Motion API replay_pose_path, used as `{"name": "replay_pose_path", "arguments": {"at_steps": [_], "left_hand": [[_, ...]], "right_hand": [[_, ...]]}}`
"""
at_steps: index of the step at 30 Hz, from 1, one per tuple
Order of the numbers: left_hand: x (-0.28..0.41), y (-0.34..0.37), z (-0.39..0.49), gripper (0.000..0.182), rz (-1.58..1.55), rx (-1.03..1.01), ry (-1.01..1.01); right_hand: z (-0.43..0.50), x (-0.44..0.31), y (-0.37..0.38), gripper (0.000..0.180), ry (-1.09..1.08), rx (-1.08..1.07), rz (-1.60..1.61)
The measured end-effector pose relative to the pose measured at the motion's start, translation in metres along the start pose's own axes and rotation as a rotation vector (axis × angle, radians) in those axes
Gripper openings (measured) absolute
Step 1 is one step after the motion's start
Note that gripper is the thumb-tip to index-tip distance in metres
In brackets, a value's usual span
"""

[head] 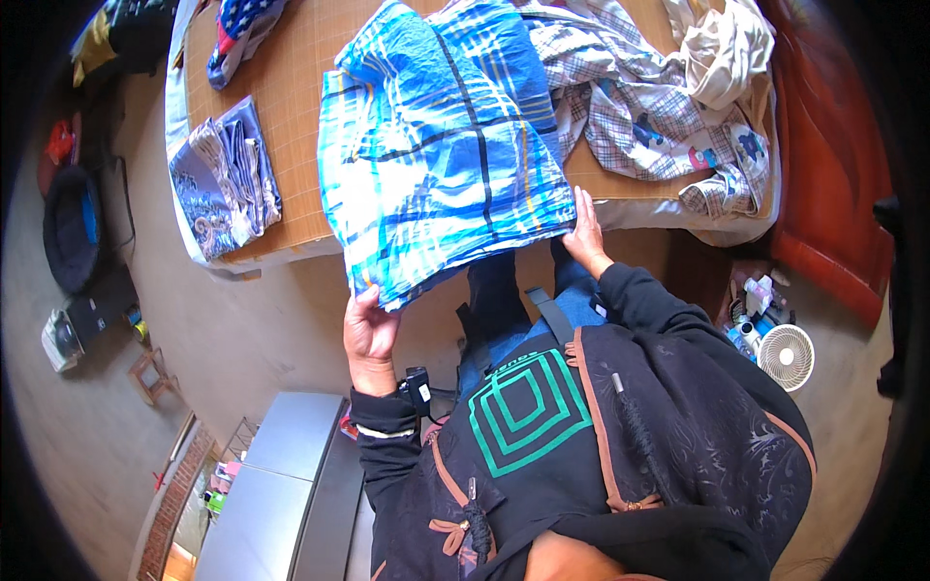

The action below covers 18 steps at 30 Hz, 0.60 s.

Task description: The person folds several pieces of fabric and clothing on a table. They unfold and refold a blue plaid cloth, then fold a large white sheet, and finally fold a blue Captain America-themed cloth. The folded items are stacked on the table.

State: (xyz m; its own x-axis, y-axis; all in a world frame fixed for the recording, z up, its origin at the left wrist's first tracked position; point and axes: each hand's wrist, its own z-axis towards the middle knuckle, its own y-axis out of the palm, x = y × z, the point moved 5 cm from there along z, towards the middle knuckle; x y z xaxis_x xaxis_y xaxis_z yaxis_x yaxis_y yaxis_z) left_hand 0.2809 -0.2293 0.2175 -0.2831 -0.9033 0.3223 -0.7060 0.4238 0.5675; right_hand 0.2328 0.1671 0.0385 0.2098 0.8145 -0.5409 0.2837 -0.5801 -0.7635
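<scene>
A blue and white plaid cloth [436, 152] lies partly on the bed, its near edge raised off the bed's front edge. My left hand [372, 330] grips the cloth's lower left corner between thumb and fingers. At the lower right corner, my right hand [583, 231] holds the edge, with some fingers hidden by the fabric. A folded purple-grey patterned cloth [227, 181] rests on the bed to the left. Right of the plaid cloth lies a crumpled checked cloth with printed figures [632, 123].
The woven bed mat [298, 174] lies under the cloths. A cream cloth [730, 58] is bunched near the red wooden bed board [828, 167]. A white fan [785, 357] stands on the right, a grey cabinet [269, 501] behind at lower left, a small wooden stool [151, 375] at left.
</scene>
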Motion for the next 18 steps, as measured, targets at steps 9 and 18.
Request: {"name": "replay_pose_path", "arguments": {"at_steps": [9,18], "left_hand": [[0.068,0.036,-0.089,0.051,0.347,0.027,0.37],[0.139,0.016,-0.314,0.053,0.846,0.289,1.49]], "right_hand": [[0.068,-0.125,-0.146,0.026,-0.178,-0.001,0.493],[0.019,-0.299,-0.382,0.025,-0.619,-0.293,0.128]]}}
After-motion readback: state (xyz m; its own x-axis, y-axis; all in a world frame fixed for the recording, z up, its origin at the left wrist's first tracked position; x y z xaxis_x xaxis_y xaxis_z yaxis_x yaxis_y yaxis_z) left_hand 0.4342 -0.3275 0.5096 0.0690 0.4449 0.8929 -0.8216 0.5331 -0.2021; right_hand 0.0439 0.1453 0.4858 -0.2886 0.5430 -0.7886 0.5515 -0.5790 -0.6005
